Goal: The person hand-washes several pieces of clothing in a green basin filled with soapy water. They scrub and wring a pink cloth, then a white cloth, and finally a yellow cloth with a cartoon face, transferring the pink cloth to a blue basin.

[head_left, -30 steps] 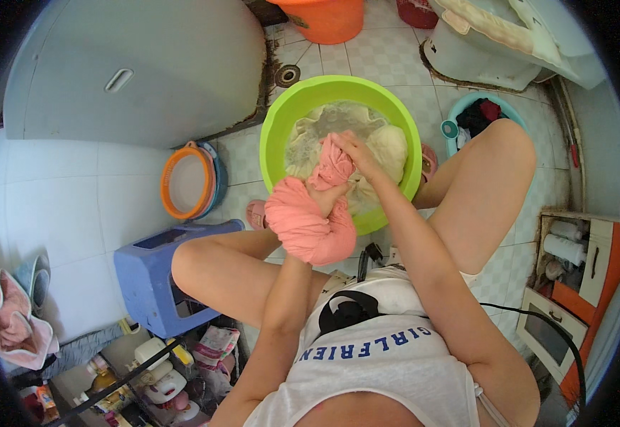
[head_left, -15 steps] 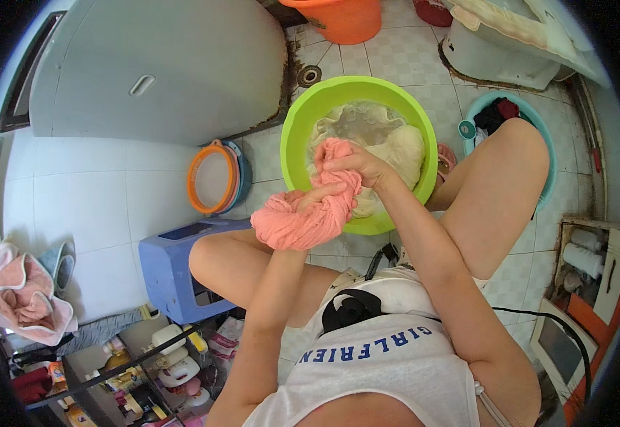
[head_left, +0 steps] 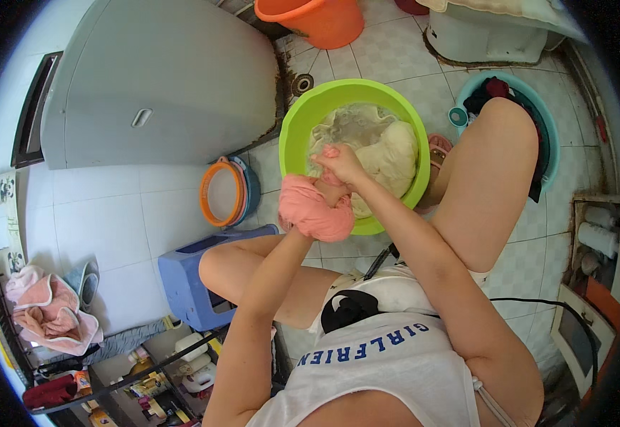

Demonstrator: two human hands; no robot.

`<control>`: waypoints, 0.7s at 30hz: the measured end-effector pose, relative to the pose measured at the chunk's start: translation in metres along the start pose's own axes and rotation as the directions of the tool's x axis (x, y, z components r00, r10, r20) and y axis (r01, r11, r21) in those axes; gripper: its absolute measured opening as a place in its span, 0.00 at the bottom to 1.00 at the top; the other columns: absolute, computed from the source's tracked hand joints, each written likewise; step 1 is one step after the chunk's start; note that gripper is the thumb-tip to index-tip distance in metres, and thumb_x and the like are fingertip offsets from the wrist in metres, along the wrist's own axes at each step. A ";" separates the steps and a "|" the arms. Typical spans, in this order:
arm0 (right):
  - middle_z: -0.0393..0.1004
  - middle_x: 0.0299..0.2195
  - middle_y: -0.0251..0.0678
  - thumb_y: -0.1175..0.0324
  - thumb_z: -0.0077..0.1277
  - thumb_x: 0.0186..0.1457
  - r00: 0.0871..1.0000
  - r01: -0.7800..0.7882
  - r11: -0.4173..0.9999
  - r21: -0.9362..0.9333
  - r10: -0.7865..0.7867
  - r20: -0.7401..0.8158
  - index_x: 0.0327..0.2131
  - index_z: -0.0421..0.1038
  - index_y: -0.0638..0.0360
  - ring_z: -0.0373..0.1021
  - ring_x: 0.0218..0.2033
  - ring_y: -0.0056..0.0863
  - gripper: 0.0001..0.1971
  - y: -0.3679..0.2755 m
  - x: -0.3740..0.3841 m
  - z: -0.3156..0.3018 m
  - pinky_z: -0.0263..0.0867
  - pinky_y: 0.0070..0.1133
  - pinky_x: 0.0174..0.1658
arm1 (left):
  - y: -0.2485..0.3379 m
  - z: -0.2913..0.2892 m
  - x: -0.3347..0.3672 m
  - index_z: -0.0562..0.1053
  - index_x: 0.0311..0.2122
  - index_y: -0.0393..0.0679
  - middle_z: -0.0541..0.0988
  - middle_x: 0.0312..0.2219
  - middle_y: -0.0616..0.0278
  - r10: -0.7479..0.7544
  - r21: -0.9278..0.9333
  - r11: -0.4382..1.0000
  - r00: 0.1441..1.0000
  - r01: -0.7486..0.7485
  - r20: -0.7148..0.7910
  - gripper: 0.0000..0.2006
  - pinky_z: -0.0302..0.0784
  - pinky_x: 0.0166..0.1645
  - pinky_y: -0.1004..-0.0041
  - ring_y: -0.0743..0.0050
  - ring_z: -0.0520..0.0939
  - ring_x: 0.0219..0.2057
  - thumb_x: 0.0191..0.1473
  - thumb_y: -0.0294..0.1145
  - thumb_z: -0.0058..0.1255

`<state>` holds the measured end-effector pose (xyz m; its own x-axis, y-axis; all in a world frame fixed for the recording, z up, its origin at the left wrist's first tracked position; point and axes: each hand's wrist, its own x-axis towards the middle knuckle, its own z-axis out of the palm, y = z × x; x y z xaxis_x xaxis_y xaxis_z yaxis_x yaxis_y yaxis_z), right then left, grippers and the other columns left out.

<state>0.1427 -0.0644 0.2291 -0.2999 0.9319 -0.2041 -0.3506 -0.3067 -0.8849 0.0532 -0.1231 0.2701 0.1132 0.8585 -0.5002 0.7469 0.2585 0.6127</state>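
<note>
Compared with half a second ago, we see the soft, salmon-pink fabric cloth drawn narrower between the hands, its free end now bunched tightly, so we judge this stretch to be more firmly squeezed. Our right hand is clenched around that narrow end; our left hand, partly covered, has its grip closed on the cloth just below, while the bulky remainder loops around the left wrist. The cloth is held above the near-left rim of a round, lime-green plastic basin; whether it touches the rim we cannot tell. Inside the basin, a cream-coloured fabric bundle lies in cloudy water. The basin stands on a pale, square-tiled floor, between our legs. To the left we have a blue plastic stool, orange and blue round basins leaning against the white wall, and a large grey panelled appliance. Beyond stands an orange plastic bucket; to the right, a light-blue round tub holds dark clothes.
</note>
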 end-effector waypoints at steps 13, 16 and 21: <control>0.62 0.09 0.30 0.56 0.53 0.54 0.936 -0.070 0.983 0.172 0.125 -0.330 0.13 0.62 0.57 0.60 0.11 0.22 0.22 0.014 0.005 0.004 0.55 0.23 0.18 | -0.030 0.027 0.013 0.71 0.36 0.45 0.75 0.31 0.60 0.036 0.270 0.963 0.982 0.016 -0.184 0.11 0.72 0.35 0.65 0.63 0.75 0.29 0.47 0.37 0.53; 0.62 0.09 0.29 0.56 0.52 0.54 0.930 -0.068 0.959 0.275 0.161 -0.331 0.15 0.65 0.56 0.60 0.11 0.22 0.19 0.010 0.001 0.009 0.55 0.23 0.18 | -0.031 0.021 0.011 0.71 0.37 0.45 0.75 0.32 0.60 0.033 0.227 0.974 0.976 0.017 -0.214 0.12 0.71 0.36 0.65 0.62 0.75 0.29 0.47 0.37 0.53; 0.63 0.12 0.30 0.55 0.52 0.55 0.915 -0.186 0.887 0.422 0.313 -0.256 0.17 0.64 0.55 0.60 0.12 0.22 0.19 0.004 -0.004 0.009 0.59 0.21 0.19 | -0.026 0.013 0.006 0.70 0.39 0.44 0.75 0.33 0.59 0.048 0.087 0.996 0.962 -0.025 -0.270 0.13 0.71 0.37 0.65 0.62 0.75 0.31 0.47 0.37 0.53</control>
<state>0.1349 -0.0715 0.2300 -0.1573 0.8059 -0.5708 -0.6302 -0.5270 -0.5703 0.0431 -0.1299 0.2431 -0.0328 0.9575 -0.2864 0.7981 0.1976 0.5692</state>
